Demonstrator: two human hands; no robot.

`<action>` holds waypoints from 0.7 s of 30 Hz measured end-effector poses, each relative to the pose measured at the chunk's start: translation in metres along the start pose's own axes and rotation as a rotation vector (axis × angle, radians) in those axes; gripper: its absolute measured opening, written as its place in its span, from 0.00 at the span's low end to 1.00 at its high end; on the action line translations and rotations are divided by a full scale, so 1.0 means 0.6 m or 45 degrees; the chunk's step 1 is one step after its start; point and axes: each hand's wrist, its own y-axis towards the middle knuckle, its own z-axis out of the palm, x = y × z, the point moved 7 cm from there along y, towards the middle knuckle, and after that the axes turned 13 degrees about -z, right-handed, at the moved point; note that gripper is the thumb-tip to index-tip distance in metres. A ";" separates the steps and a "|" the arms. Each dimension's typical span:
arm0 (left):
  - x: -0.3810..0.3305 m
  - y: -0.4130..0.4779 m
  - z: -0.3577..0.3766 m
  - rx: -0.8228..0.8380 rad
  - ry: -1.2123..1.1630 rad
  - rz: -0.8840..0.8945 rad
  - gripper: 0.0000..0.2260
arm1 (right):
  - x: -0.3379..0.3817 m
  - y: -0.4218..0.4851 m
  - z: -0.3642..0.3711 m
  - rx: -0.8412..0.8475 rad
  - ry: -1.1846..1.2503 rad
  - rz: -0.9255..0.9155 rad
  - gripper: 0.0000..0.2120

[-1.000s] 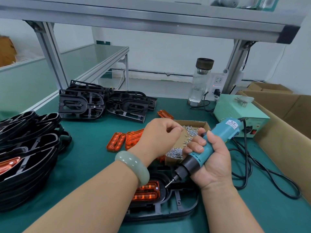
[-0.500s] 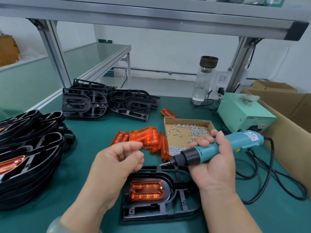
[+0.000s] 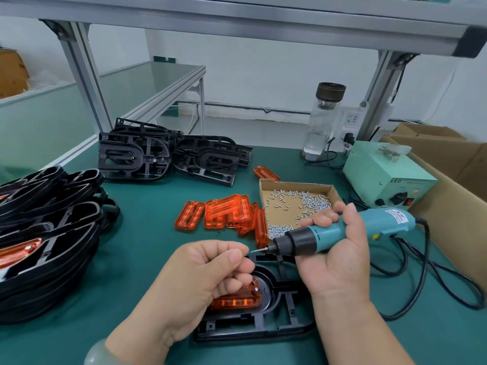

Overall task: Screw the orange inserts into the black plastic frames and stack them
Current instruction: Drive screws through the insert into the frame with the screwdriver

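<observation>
Head view. Change since half a second ago: left hand (image 3: 208,280) moved right, now just short of the driver (image 3: 384,219) bit and covering part of the seated insert (image 3: 237,301); driver near level as before.

- Left hand: fingers curled, thumb tip against forefinger; whether a screw lies between them cannot be told.
- Right hand (image 3: 340,259): wrapped round the driver's teal body, bit pointing left, above the frame.
- Frame (image 3: 284,306): black, flat on the bench, near centre, beneath both hands; the orange insert sits in its oval recess.
- Loose inserts (image 3: 226,214): overlapping pile, mid-bench, against the box's left wall.
- Box (image 3: 295,183): open cardboard tray, screws (image 3: 313,201) scattered inside.
- Stack (image 3: 47,246): black frames, left edge, an insert showing in one.
- Bare frames (image 3: 134,159): two heaps, far left.
- Bench (image 3: 147,259): dark green mat. Far right: glass bottle (image 3: 324,119), pale green power unit (image 3: 387,180), black cable (image 3: 427,272) looping to the driver. Cartons (image 3: 461,206) along the right edge.
- Room: white wall (image 3: 263,75); aluminium shelf (image 3: 237,19) overhead.
</observation>
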 end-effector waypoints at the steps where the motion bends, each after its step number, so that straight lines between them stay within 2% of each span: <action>1: 0.002 0.001 0.002 0.025 0.006 -0.020 0.07 | -0.001 -0.001 0.001 0.003 -0.002 0.003 0.07; 9: 0.006 0.002 0.010 0.076 0.047 -0.037 0.07 | -0.002 -0.003 0.000 -0.005 -0.014 -0.009 0.07; 17: -0.001 0.001 0.004 -0.031 0.134 0.061 0.11 | -0.005 -0.006 0.002 -0.027 -0.003 -0.007 0.09; 21: -0.005 0.000 0.000 -0.133 0.268 0.129 0.02 | -0.004 -0.007 0.002 -0.026 -0.014 -0.016 0.09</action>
